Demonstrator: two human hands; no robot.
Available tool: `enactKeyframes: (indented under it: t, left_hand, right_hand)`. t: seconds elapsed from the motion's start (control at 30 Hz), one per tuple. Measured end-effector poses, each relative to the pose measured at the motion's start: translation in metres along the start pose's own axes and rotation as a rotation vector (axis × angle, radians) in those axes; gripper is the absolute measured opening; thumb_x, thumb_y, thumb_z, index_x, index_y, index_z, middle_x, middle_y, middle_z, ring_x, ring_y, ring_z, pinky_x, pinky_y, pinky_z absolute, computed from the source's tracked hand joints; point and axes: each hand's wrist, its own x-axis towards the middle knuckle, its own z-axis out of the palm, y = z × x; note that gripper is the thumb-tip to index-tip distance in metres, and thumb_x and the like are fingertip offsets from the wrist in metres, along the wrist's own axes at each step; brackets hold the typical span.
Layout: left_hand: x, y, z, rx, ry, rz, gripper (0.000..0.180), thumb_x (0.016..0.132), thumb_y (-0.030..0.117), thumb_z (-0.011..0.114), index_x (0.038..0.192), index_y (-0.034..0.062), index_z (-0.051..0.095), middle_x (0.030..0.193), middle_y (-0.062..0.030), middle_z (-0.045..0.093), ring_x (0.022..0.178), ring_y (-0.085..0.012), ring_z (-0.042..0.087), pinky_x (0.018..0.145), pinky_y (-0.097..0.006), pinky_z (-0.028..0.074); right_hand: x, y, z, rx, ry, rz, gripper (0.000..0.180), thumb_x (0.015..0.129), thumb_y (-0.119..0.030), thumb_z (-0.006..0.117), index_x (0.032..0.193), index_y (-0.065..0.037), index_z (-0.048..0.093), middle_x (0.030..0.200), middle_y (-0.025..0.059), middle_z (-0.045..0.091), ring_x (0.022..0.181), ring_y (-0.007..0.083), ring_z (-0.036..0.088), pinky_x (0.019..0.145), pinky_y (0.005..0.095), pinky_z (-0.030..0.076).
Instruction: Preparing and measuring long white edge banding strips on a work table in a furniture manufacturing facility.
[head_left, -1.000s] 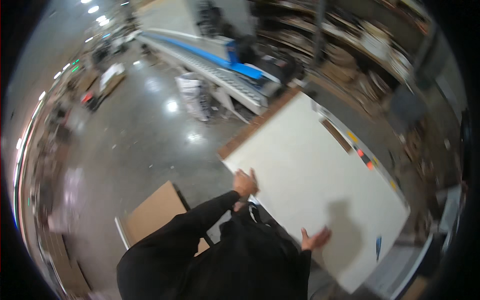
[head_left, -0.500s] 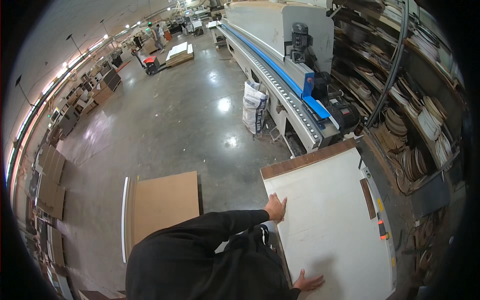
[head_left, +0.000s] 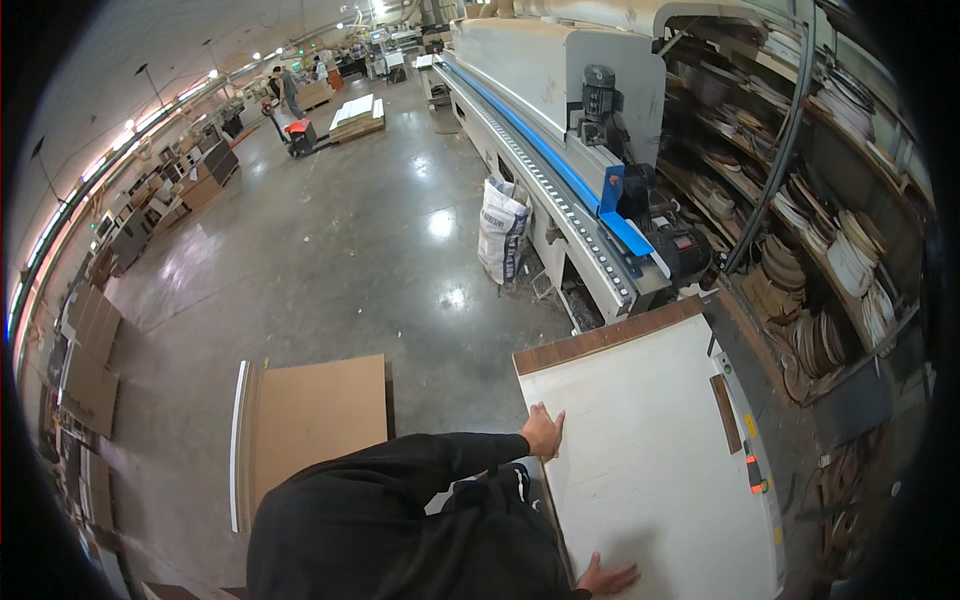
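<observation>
A worktable with a white top [head_left: 640, 440] and a brown strip [head_left: 610, 335] along its far edge stands at my right. My left hand [head_left: 543, 432] rests on its left edge with the fingers apart. Nearer to me, my right hand [head_left: 607, 577] lies over the same white surface, palm down, fingers stretched out and thumb apart. Neither hand holds anything I can see. Along the table's right side lie a narrow dark brown strip [head_left: 726, 413] and a small black and orange tool [head_left: 755, 473] whose kind I cannot make out.
A long machine with a blue guard [head_left: 540, 155] runs ahead, a printed sack [head_left: 503, 230] beside it. Shelves with coiled edging [head_left: 790, 270] stand right. Brown boards [head_left: 318, 415] stand left. Farther off are a pallet jack [head_left: 300, 135], a loaded pallet [head_left: 357, 118] and people [head_left: 288, 90].
My view has shifted slightly, so the table and both hands appear a little lower and farther left. My hands keep their places on the table. A distant person has moved left toward the pallet jack.
</observation>
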Motion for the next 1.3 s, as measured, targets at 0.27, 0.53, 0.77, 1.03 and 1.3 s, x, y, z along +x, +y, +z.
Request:
enactKeyframes:
  t: [0.27,0.53,0.77,1.03,1.3]
  left_hand:
    - [-0.005,-0.002,-0.008,-0.064,-0.005,0.022,0.111,0.076,0.056,0.075,0.156,-0.0055,0.028,0.129,-0.0543,0.045,0.132,-0.0619,0.041,0.107,-0.06,0.034]
    - [-0.007,-0.002,-0.01,-0.102,0.033,0.011,0.113,0.074,0.056,0.078,0.155,-0.0054,0.029,0.129,-0.0543,0.045,0.132,-0.0618,0.042,0.109,-0.062,0.031]
    - [-0.007,-0.002,-0.014,-0.159,-0.008,0.002,0.114,0.074,0.055,0.081,0.156,-0.0058,0.028,0.136,-0.0548,0.039,0.136,-0.0628,0.037,0.113,-0.064,0.027]
    - [-0.004,-0.002,-0.005,-0.171,-0.001,-0.008,0.115,0.075,0.055,0.081,0.156,-0.0059,0.028,0.137,-0.0566,0.035,0.136,-0.0641,0.035,0.114,-0.065,0.024]
    - [-0.004,-0.002,-0.005,-0.169,0.001,-0.002,0.115,0.075,0.053,0.081,0.156,-0.0064,0.026,0.136,-0.0578,0.034,0.136,-0.0646,0.035,0.115,-0.065,0.023]
  right_hand:
    - [-0.003,0.013,0.015,0.188,-0.071,0.084,0.126,0.064,-0.088,0.069,0.158,-0.013,0.03,0.161,0.0305,0.024,0.149,0.052,0.022,0.114,0.0686,0.023]
    - [-0.001,0.014,0.017,0.139,-0.099,0.078,0.128,0.062,-0.086,0.073,0.158,-0.015,0.028,0.162,0.0297,0.02,0.147,0.0529,0.023,0.114,0.0679,0.024]
    - [-0.002,0.02,0.027,0.13,-0.076,0.064,0.128,0.062,-0.082,0.076,0.16,-0.016,0.026,0.163,0.0288,0.018,0.148,0.0532,0.021,0.114,0.0678,0.024]
    - [-0.004,0.021,0.024,0.133,-0.033,0.022,0.124,0.064,-0.083,0.075,0.157,-0.013,0.032,0.16,0.0302,0.026,0.147,0.0519,0.026,0.114,0.0682,0.026]
    - [-0.003,0.024,0.024,0.109,-0.034,0.027,0.124,0.065,-0.086,0.071,0.157,-0.014,0.032,0.161,0.0284,0.025,0.15,0.0487,0.024,0.116,0.0667,0.022]
